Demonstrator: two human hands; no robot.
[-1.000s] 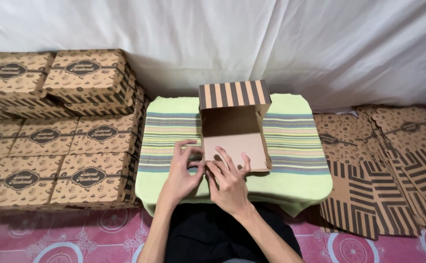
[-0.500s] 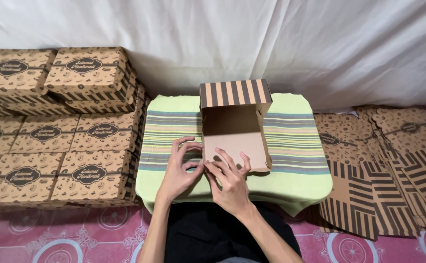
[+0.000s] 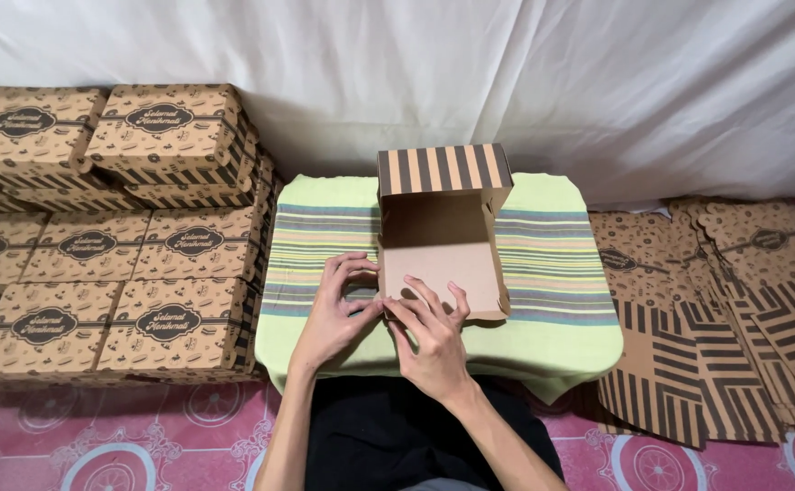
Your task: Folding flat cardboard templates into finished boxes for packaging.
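At my far left, folded brown cardboard boxes with dark oval labels (image 3: 134,236) stand stacked in rows against the white cloth backdrop (image 3: 597,82). Next comes the small table under a green striped cloth (image 3: 320,227), right in front of me. My left hand (image 3: 334,314) rests on that cloth at the near left corner of the half-folded brown cardboard box with a striped flap (image 3: 438,245), its fingers curled and pinching the box's corner edge between thumb and fingertips. My right hand (image 3: 429,336) is just beside it, touching it, fingers spread part-open and pressing down on the box's near edge and floor. The box sits open in the table's middle, its striped flap standing upright at the far side. Further right, flat unfolded brown cardboard sheets with dark stripes (image 3: 715,309) lie fanned out on the pink patterned floor mat (image 3: 143,445).
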